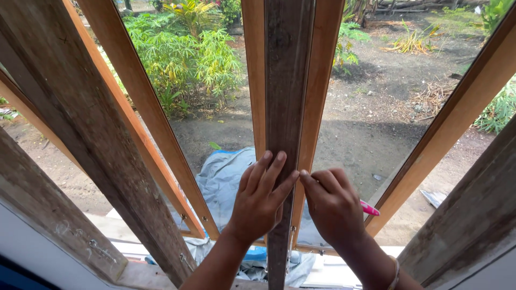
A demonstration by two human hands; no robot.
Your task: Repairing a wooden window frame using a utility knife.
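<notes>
My left hand (259,200) lies flat against a dark, weathered wooden post (286,86) that runs upright between two window sashes, fingers spread on its face. My right hand (332,204) is pressed to the post's right edge, thumb and forefinger pinched there, and it holds a pink pen (370,208) whose end sticks out to the right. The pen's tip is hidden behind my fingers.
Light brown sash frames (257,75) flank the post, with glass panes on both sides. A rough grey beam (80,123) slants at the left. Outside lie bare ground, green bushes (188,59) and a grey-blue tarp (223,180). A white sill (333,268) runs below.
</notes>
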